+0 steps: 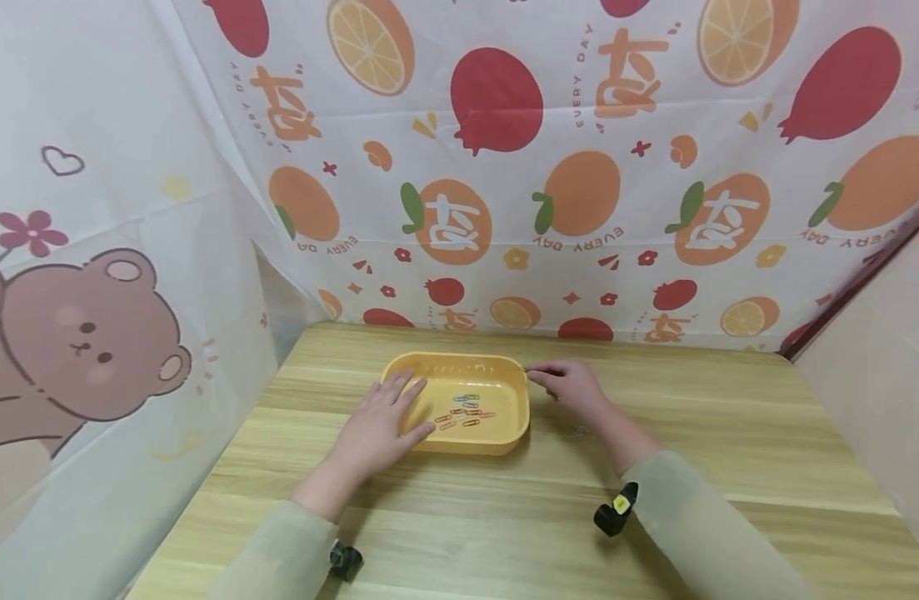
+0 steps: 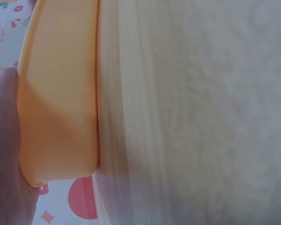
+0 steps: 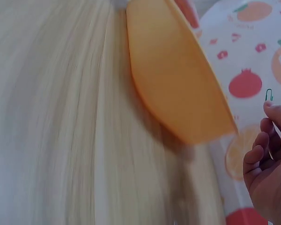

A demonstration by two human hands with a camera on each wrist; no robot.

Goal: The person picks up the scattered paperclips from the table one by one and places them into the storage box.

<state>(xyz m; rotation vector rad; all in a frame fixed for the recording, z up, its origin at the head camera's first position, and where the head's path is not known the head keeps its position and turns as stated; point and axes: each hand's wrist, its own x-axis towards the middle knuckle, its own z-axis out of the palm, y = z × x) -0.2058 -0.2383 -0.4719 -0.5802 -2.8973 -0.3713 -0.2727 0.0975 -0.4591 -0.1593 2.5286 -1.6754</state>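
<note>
Left hand [image 1: 380, 425] laid flat, fingers straight, on left rim of yellow tray [image 1: 504, 442] at mid wooden table [image 1: 729, 450], right hand [image 1: 571, 385] pinching green paper clip [image 3: 269, 94], seen only by right wrist, coloured clips [image 1: 465, 411] seen in tray only by head.

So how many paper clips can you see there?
About 9, though the small ones overlap. Roughly eight lie clustered in the yellow tray around, and one green paper clip is pinched in the right hand. Others may be hidden.
</note>
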